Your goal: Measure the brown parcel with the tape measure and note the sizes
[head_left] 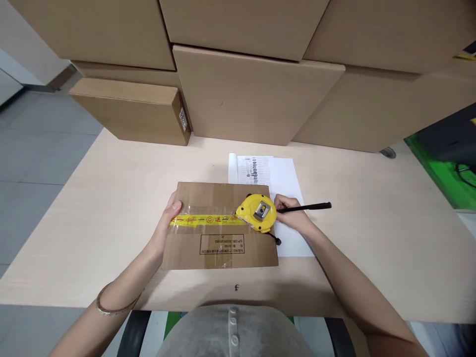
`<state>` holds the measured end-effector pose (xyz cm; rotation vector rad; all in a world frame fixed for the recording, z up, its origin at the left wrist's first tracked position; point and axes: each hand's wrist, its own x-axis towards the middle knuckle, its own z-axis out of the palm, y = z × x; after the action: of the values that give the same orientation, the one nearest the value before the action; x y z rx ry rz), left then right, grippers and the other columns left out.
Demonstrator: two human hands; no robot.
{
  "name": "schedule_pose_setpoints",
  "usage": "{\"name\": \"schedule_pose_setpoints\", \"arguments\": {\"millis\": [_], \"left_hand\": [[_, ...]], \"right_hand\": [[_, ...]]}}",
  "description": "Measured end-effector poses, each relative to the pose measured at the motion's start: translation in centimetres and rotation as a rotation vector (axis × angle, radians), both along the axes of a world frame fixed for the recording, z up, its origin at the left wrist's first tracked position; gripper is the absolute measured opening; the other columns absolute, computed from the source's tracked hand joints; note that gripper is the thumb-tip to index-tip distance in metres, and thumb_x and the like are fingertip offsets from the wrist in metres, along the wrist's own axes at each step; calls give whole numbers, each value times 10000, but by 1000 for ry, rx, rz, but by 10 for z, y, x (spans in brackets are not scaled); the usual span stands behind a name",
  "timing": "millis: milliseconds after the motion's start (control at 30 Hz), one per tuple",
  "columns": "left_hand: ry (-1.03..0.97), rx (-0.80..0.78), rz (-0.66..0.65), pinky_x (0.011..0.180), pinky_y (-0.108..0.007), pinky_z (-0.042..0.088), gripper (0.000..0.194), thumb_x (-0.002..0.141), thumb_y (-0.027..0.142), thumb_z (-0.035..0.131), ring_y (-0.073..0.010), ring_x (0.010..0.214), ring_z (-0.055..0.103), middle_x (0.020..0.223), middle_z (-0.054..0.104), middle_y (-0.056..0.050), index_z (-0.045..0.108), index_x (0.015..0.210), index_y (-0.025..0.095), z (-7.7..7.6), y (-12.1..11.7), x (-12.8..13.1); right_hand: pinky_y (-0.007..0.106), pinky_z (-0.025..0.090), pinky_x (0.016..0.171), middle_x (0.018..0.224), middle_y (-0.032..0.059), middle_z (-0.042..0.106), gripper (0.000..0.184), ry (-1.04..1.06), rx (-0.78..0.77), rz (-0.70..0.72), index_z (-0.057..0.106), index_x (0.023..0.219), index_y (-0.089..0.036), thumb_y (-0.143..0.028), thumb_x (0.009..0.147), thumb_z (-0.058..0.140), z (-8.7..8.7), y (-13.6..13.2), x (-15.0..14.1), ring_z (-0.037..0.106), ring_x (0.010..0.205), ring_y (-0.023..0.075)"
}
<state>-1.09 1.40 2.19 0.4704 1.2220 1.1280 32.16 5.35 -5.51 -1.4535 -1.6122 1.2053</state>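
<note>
A taped cardboard box (193,198) lies in front of me on the table, with a yellow printed strip across it and a stamped text frame below. My left hand (169,213) is closed on its left edge, the thumb over the top face. On the box's right part rests a yellow tape measure (253,210) with a black wrist cord (277,241). Just beside its right end, my right hand (290,209) is closed around a black pen (316,206) that points out to the right. Box and tape measure partly hide those fingers. White paper sheets (290,178) lie partly under the box.
Large cardboard boxes (253,99) stand stacked along the table's far side. A smaller flat carton (141,114) with a label sits at the far left. The pale wooden table (372,223) reaches out to both sides. Dark equipment (446,144) stands over a green surface at right.
</note>
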Motion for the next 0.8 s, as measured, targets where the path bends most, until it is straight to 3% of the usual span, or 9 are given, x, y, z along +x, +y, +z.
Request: {"name": "schedule_pose_setpoints", "arguments": {"millis": [800], "left_hand": [[2, -10, -9, 788, -449, 624, 674, 651, 559, 885, -421, 1053, 776, 1048, 829, -96, 724, 1224, 244, 1, -1, -2]], "right_hand": [[260, 252, 504, 519, -63, 436, 281, -33, 7, -12, 441, 601, -258, -333, 673, 702, 1, -1, 0, 338, 527, 109]]}}
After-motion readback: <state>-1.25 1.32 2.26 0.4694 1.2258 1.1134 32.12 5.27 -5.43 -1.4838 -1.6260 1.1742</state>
